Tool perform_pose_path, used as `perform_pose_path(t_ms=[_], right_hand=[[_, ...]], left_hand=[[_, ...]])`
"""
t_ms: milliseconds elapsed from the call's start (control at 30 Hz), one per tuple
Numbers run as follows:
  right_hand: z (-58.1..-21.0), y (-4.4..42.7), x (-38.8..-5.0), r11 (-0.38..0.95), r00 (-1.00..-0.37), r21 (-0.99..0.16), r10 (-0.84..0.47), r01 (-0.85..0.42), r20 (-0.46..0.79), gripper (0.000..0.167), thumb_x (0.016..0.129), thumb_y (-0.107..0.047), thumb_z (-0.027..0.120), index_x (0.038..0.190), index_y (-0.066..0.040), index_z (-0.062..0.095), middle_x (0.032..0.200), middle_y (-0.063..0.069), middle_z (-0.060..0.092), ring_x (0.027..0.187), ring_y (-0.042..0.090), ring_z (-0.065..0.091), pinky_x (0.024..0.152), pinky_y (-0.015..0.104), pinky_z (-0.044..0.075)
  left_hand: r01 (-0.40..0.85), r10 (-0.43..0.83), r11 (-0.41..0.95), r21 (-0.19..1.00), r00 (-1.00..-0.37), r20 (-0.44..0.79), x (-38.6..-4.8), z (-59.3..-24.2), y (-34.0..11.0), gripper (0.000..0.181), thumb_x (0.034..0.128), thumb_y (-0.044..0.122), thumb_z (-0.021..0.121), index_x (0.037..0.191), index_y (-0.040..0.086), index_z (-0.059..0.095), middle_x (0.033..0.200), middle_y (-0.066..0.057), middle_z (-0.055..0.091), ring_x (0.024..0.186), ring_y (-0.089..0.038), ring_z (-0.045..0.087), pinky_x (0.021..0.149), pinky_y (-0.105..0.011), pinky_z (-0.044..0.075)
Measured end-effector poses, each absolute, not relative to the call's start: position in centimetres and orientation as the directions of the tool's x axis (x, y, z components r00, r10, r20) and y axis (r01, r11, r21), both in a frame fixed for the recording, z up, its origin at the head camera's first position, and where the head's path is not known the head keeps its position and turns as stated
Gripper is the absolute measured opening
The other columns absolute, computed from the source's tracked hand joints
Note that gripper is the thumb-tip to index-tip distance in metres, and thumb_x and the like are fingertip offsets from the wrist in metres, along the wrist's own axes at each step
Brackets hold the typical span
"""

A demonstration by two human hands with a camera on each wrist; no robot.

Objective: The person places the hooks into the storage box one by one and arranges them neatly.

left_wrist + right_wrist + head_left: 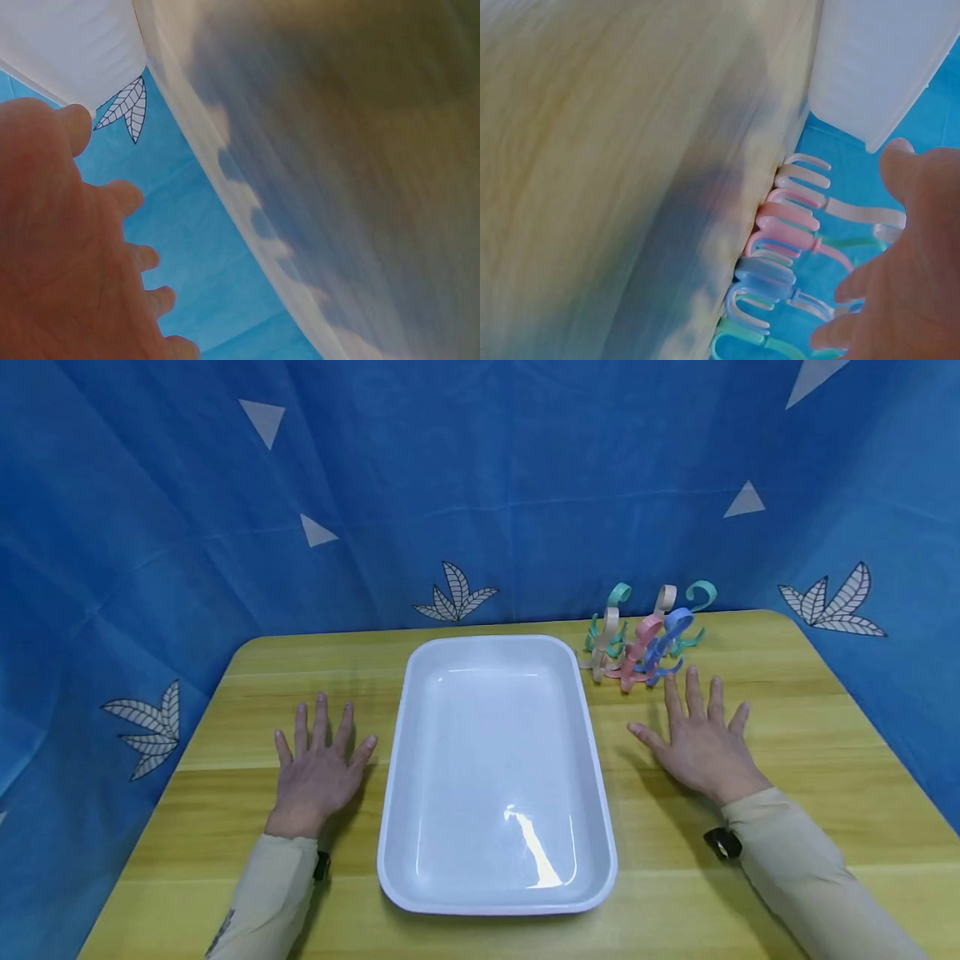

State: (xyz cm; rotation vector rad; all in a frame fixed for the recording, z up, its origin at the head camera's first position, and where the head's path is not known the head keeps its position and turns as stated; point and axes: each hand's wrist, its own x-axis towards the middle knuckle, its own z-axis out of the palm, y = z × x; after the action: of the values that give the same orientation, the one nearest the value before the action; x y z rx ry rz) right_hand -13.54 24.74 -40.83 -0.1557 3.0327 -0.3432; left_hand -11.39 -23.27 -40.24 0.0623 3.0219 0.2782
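Observation:
My left hand (318, 781) is held palm down with its fingers spread, left of a white rectangular tray (397, 760), and holds nothing. On the tray's other side my right hand (703, 747) is likewise spread and holds nothing. Just beyond its fingertips stands a cluster of several plastic claw hooks, each with a curved hook on top and splayed prongs below. Among them are a pink hook (632, 660), a blue hook (660, 652), a beige hook (602, 647) and a green hook (702, 596). In both wrist views the hands appear raised off the table.
The wooden table (480, 937) has rounded far corners. A blue cloth (375, 460) printed with triangles and leaves hangs behind it and at both sides. The tray's raised rim stands between the two hands. Dark bands show at both sleeve cuffs.

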Motion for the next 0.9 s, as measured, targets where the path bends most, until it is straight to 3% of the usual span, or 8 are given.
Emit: perform_pose_path(t_ms=[233, 400, 533, 667, 800, 900], right_hand=[[-40.6, 25.0, -13.5, 0.970, -0.992, -0.228, -0.100, -0.079, -0.082, 0.098, 0.095, -0.072, 0.026, 0.155, 0.004, 0.008, 0.155, 0.033, -0.010, 0.138, 0.053, -0.017, 0.097, 0.081, -0.011], [-39.3, 25.6, -13.9, 0.947, -0.992, -0.304, -0.082, -0.106, 0.092, 0.091, 0.098, -0.061, 0.043, 0.151, 0.010, 0.021, 0.154, 0.036, 0.010, 0.142, 0.052, 0.002, 0.104, 0.078, 0.006], [-37.7, 26.1, -14.7, 0.874, -0.956, -0.444, -0.070, -0.197, 0.286, 0.064, 0.098, -0.029, 0.062, 0.142, 0.012, 0.038, 0.141, 0.035, 0.034, 0.131, 0.052, 0.030, 0.102, 0.070, 0.029], [-36.5, 26.3, -15.9, 0.754, -0.914, -0.585, -0.051, -0.299, 0.402, 0.042, 0.095, -0.005, 0.063, 0.133, 0.007, 0.051, 0.128, 0.026, 0.049, 0.118, 0.045, 0.048, 0.098, 0.061, 0.041], [-35.2, 26.4, -17.7, 0.698, -0.899, -0.625, -0.063, -0.350, 0.433, 0.035, 0.095, 0.000, 0.062, 0.129, 0.004, 0.057, 0.123, 0.019, 0.054, 0.114, 0.039, 0.054, 0.097, 0.056, 0.045], [-34.4, 26.5, -19.2, 0.719, -0.919, -0.613, -0.095, -0.329, 0.382, 0.033, 0.097, -0.003, 0.061, 0.129, 0.002, 0.059, 0.122, 0.019, 0.054, 0.110, 0.038, 0.053, 0.094, 0.056, 0.045]], left_hand=[[0.028, 0.056, 0.973, 0.229, -0.992, -0.115, -11.4, -40.1, -23.2, 0.077, 0.1020, 0.061, 0.015, 0.158, 0.007, 0.010, 0.158, -0.019, -0.021, 0.140, -0.037, -0.027, 0.110, -0.066, -0.011], [0.020, 0.086, 0.891, 0.453, -0.988, -0.125, -11.6, -39.7, -23.5, 0.081, 0.1015, 0.061, 0.025, 0.157, 0.009, 0.000, 0.159, -0.013, -0.023, 0.142, -0.034, -0.023, 0.113, -0.065, -0.001], [0.023, 0.105, 0.768, 0.640, -0.990, -0.091, -11.9, -39.1, -23.7, 0.083, 0.1008, 0.059, 0.036, 0.157, 0.007, 0.005, 0.163, -0.011, -0.004, 0.147, -0.033, -0.002, 0.116, -0.058, 0.009], [0.036, 0.108, 0.641, 0.767, -0.993, -0.044, -12.2, -38.9, -23.6, 0.074, 0.1008, 0.054, 0.044, 0.155, 0.007, 0.026, 0.158, -0.013, 0.026, 0.142, -0.032, 0.028, 0.113, -0.048, 0.029], [0.038, 0.086, 0.536, 0.843, -0.996, -0.010, -12.3, -38.9, -23.2, 0.063, 0.0996, 0.049, 0.052, 0.146, 0.008, 0.046, 0.145, -0.010, 0.049, 0.130, -0.027, 0.048, 0.106, -0.042, 0.041], [0.019, 0.082, 0.486, 0.874, -0.996, -0.024, -12.3, -39.0, -22.7, 0.059, 0.0980, 0.045, 0.058, 0.141, 0.006, 0.053, 0.139, -0.006, 0.055, 0.128, -0.022, 0.050, 0.106, -0.040, 0.042]])
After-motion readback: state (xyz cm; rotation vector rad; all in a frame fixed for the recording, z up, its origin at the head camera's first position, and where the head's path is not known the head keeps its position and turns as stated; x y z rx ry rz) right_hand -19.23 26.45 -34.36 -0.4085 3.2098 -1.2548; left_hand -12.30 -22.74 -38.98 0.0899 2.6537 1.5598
